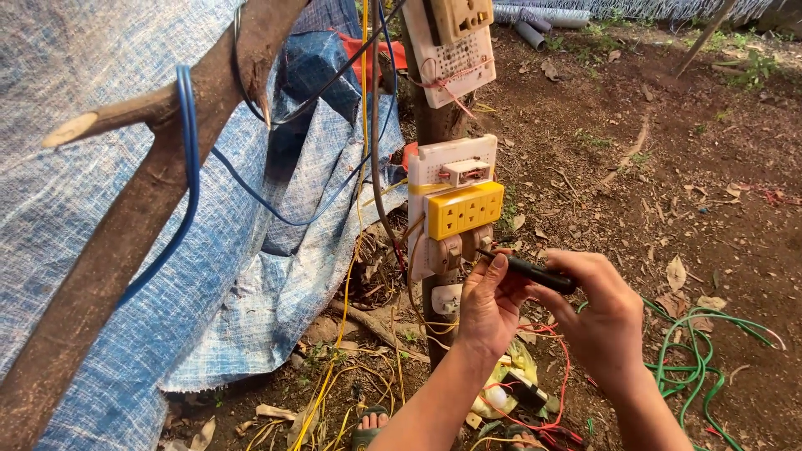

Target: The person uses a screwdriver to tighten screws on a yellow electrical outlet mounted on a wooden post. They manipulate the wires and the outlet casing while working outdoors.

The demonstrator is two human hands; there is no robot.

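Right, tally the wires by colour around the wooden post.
Wires that can be told apart:
Blue wire looped over the branch: 1
Green wire coiled on the dirt: 1
Red wire below the hands: 1
Yellow wire down the post: 1
Total: 4

A wooden post [437, 125] stands at the centre, with a tarpaulin [276, 276] hanging to its left and bare ground [652, 167] to its right. A perforated board [451, 63] is fixed high on the post; a second board with a socket strip [464, 209] sits below it. Just under the strip, the left hand [489, 309] rests against the post, and the right hand [603, 317] is beside it to the right, holding a screwdriver [528, 269] whose tip points left at the fittings below the strip. A leaning branch [142, 209] crosses in front of the tarpaulin, a cable [188, 167] looped over it. Coiled wire [702, 359] lies on the ground right of the hands; tangled wires [535, 401] lie beneath them at the post's foot.
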